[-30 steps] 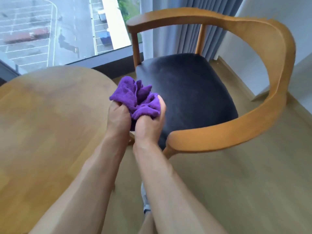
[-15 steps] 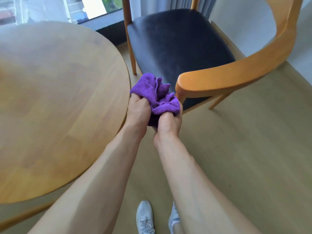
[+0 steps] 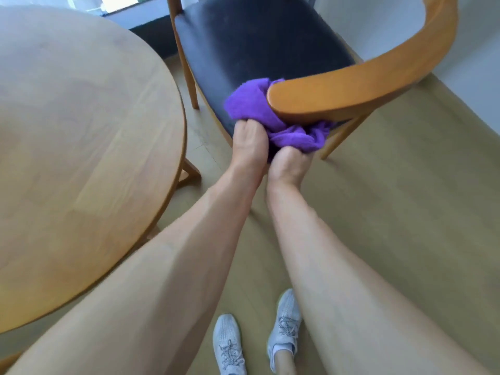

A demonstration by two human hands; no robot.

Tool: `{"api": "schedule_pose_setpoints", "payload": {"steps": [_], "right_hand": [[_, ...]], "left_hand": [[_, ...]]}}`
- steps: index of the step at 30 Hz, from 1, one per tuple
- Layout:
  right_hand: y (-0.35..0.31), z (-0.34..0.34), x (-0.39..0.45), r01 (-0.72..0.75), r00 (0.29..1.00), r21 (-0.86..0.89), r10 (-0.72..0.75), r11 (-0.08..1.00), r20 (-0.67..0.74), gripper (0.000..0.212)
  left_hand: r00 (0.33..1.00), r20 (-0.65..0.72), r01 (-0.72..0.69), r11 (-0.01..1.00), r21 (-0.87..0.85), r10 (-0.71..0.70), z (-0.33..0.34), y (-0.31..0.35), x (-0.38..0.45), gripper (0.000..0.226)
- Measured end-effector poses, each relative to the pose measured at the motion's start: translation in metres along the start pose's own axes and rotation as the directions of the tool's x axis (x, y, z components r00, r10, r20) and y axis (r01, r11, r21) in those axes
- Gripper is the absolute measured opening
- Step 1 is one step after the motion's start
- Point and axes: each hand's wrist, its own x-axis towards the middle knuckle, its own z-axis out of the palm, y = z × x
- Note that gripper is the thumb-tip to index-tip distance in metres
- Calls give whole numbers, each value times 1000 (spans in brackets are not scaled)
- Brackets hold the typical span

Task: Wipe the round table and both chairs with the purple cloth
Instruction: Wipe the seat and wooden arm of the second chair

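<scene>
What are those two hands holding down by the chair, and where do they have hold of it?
Both the left hand and right hand grip the purple cloth, bunched, at its near lower edge; the rest bulges by the chair's armrest.

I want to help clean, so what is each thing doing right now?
Purple cloth: bunched, gripped by both hands at the armrest's end.
Left hand: gripping the cloth.
Right hand: gripping the cloth.
Wooden chair with dark seat: upright, seat bare.
Round wooden table: bare top.

Fluffy purple cloth [image 3: 251, 104], smooth satin wooden table [image 3: 81, 131], chair [image 3: 351, 87] of wood with dark matt seat.
</scene>
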Motion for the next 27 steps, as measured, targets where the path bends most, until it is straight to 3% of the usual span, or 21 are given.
{"api": "schedule_pose_setpoints", "payload": {"steps": [2, 4, 7, 10, 13, 16, 18, 20, 22, 24, 27], "right_hand": [[14, -10, 9, 99, 993, -198, -85, 975, 81, 28], [28, -28, 16, 128, 983, -356, -71, 926, 168, 22], [34, -50, 23, -51, 975, -574, 165, 817, 148, 27], [31, -50, 33, -94, 969, -659, 220, 746, 110, 32], [16, -38, 29, 19, 989, -526, 62, 850, 136, 32], [9, -29, 22, 112, 981, -384, -39, 916, 192, 25], [12, -29, 23, 54, 979, -477, 47, 877, 198, 29], [15, -36, 28, -128, 955, -666, 272, 735, 117, 34], [16, -49, 35, -317, 886, -733, 463, 602, -3, 22], [16, -64, 41, -405, 852, -664, 522, 628, -26, 16], [9, -81, 48, -432, 880, -477, 474, 766, -36, 8]], "left_hand": [[1000, 18, -7, 999, 47, 6, 2, -17, 18, 22], [998, 62, 12, 977, 214, -26, -2, -36, 33, 24], [985, 80, 108, 905, 411, -155, -14, -61, 40, 29], [982, 58, 142, 911, 387, -177, -15, -52, 33, 22], [998, 25, 44, 962, 270, -53, -8, -28, 21, 18], [1000, -14, 3, 994, 113, -2, -4, -16, 13, 31], [999, -34, 34, 991, 128, -30, -4, -21, 10, 33], [991, -67, 130, 972, 194, -119, -5, -33, 11, 27], [948, -142, 307, 936, 172, -285, -7, -44, 7, 24], [905, -193, 405, 906, 125, -378, -6, -51, -2, 23], [904, -251, 369, 928, 54, -345, 5, -61, -20, 44]]}}
